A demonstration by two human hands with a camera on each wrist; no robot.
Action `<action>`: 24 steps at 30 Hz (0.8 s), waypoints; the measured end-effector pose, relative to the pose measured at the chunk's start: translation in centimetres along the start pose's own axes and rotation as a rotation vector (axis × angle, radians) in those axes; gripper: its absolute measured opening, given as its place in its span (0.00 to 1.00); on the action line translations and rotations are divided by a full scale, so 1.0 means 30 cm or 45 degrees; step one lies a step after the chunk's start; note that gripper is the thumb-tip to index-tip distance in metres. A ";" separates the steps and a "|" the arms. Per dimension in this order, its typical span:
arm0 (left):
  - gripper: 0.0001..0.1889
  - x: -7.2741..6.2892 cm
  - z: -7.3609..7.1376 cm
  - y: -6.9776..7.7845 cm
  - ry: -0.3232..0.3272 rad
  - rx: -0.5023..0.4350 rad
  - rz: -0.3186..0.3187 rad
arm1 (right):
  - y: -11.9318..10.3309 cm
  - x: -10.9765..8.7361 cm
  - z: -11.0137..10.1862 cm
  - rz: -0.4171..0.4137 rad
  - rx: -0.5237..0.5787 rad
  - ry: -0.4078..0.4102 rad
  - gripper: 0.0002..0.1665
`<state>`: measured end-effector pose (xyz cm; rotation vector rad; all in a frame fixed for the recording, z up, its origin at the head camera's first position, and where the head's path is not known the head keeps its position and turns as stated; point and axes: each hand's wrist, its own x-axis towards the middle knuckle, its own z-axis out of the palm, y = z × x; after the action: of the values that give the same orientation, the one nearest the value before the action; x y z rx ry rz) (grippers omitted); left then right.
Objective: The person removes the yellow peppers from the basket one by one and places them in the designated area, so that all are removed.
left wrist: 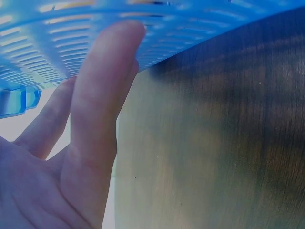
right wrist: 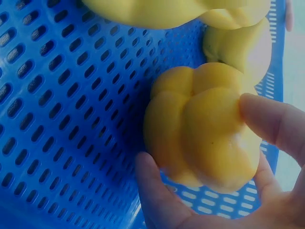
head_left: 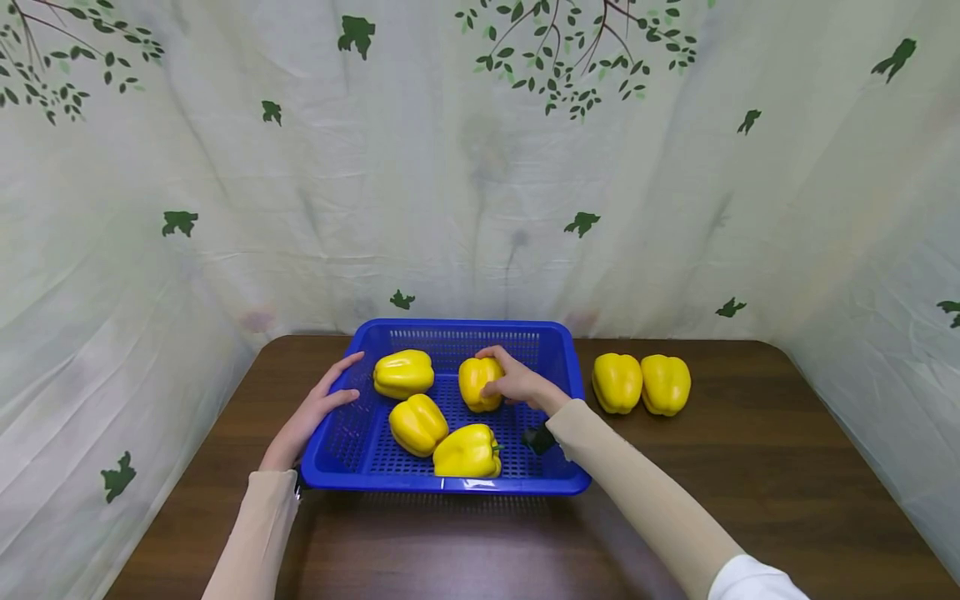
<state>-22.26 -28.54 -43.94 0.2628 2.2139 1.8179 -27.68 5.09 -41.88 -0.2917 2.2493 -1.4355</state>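
Note:
A blue plastic basket (head_left: 450,483) with slotted walls stands on the table. My left hand (head_left: 321,408) rests against its left side, fingers fairly straight along the rim. From the left wrist view, the left hand (left wrist: 90,129) lies close along the outer slotted wall. Inside the basket, my right hand (head_left: 522,385) holds a yellow bell pepper (head_left: 474,383) near the back right. In the right wrist view, thumb and fingers sit around this bell pepper (right wrist: 200,129). Three more yellow peppers lie in the basket: one at back left (head_left: 403,373), one in the middle (head_left: 418,425), one in front (head_left: 467,452).
Two yellow peppers, a nearer-left one (head_left: 617,383) and its neighbour (head_left: 666,385), stand side by side on the brown wooden table (head_left: 750,467), right of the basket. A pale curtain (head_left: 420,208) with leaf prints hangs behind the table and along both sides.

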 end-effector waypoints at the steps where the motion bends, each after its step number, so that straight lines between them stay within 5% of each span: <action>1: 0.31 0.000 0.000 0.000 0.000 -0.001 0.002 | -0.001 -0.001 -0.001 -0.009 0.007 0.000 0.34; 24: 0.31 -0.002 0.002 0.006 0.001 -0.035 -0.031 | -0.023 -0.018 -0.036 -0.060 0.262 -0.035 0.36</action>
<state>-22.20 -28.46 -43.78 0.2288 2.1813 1.8341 -27.78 5.89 -40.74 -0.2971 2.0646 -1.6612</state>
